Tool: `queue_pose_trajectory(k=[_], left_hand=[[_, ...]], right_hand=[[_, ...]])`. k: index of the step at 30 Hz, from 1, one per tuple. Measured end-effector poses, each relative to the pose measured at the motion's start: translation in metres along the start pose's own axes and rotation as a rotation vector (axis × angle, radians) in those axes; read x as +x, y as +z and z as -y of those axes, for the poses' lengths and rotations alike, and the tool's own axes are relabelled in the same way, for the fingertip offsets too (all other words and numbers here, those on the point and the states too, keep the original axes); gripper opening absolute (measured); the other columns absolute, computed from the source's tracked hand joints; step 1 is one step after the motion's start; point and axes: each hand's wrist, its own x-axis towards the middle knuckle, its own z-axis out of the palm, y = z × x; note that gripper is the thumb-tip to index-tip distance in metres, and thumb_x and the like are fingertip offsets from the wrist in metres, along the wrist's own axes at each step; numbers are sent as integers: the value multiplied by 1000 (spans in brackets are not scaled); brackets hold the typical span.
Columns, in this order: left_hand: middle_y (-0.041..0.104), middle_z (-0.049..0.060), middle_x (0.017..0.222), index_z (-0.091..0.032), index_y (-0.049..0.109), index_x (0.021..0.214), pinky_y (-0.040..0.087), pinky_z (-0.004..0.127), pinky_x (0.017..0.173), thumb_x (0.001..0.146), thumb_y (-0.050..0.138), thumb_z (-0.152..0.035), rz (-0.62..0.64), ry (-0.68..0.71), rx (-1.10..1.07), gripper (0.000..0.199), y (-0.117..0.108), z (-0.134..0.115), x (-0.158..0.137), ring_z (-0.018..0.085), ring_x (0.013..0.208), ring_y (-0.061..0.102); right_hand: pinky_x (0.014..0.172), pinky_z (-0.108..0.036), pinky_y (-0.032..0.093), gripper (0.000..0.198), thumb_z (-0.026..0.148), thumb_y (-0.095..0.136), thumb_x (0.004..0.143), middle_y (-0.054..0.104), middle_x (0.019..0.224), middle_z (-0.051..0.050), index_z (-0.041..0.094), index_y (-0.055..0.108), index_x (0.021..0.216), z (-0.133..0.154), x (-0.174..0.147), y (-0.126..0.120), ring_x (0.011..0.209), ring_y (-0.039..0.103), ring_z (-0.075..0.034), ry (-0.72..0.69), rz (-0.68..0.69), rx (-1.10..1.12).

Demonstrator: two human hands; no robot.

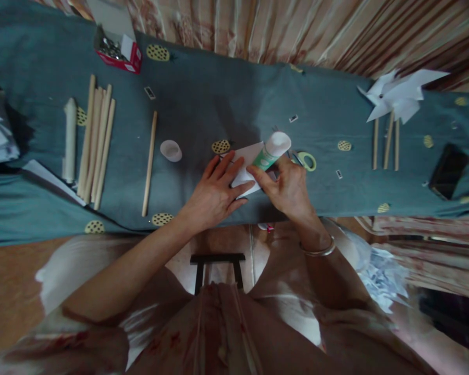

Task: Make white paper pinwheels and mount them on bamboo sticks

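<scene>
A folded piece of white paper point(248, 154) lies on the cloth-covered table before me. My left hand point(219, 195) rests flat on its left part, fingers spread. In my right hand point(287, 182) is a white and green glue stick point(271, 151), gripped round its barrel and tilted with the lower end toward the paper. That lower end is hidden by my fingers. Just beyond my right hand lie scissors point(307, 161) with light green handles. A round white cap point(171, 150) sits to the left of my left hand.
One wooden stick point(149, 164) lies left of the cap, with several more sticks point(96, 143) beyond it. An open red box point(119, 51) of small metal pieces stands at the back left. White paper pinwheels point(398, 96) on sticks lie right, near a dark phone-like object point(447, 171).
</scene>
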Motion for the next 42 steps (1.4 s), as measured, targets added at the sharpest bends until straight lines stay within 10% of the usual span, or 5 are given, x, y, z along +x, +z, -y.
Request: queue_pose_trajectory(k=[7, 14, 20, 29, 42], left_hand=[[41, 11, 159, -28, 65, 130, 27, 64, 119, 96, 59, -39, 14, -11, 4, 37, -1, 1, 1, 38, 151, 27], [40, 13, 160, -26, 62, 134, 27, 64, 119, 97, 57, -41, -21, 12, -7, 40, 0, 2, -2, 39, 152, 25], [50, 15, 150, -24, 43, 147, 37, 54, 117, 97, 59, -41, -339, 45, 66, 55, -31, 14, -10, 31, 145, 40], [65, 16, 127, -17, 49, 142, 51, 53, 100, 88, 63, -43, -362, -403, 149, 62, -53, 69, -40, 35, 117, 61], [68, 8, 111, -24, 67, 119, 56, 33, 86, 95, 59, -37, -450, -314, -21, 28, -52, 43, -20, 21, 100, 67]], right_hand=[[65, -33, 46, 35, 55, 67, 84, 65, 68, -1, 23, 59, 75, -2, 8, 0, 62, 57, -16, 138, -104, 127], [64, -27, 52, 34, 53, 74, 79, 62, 68, 4, 22, 61, 72, -15, 29, 0, 62, 57, -10, 354, -274, 888], [66, -25, 58, 31, 52, 77, 77, 63, 64, 3, 23, 66, 74, -17, 36, 2, 61, 60, -10, 520, -157, 1317], [57, -23, 49, 22, 45, 77, 78, 70, 74, 2, 24, 78, 81, -10, 35, -2, 61, 58, -9, 507, -88, 1313], [63, -18, 59, 36, 37, 96, 50, 73, 73, 3, 19, 73, 70, 15, 27, 5, 64, 66, -9, 614, 31, 1559]])
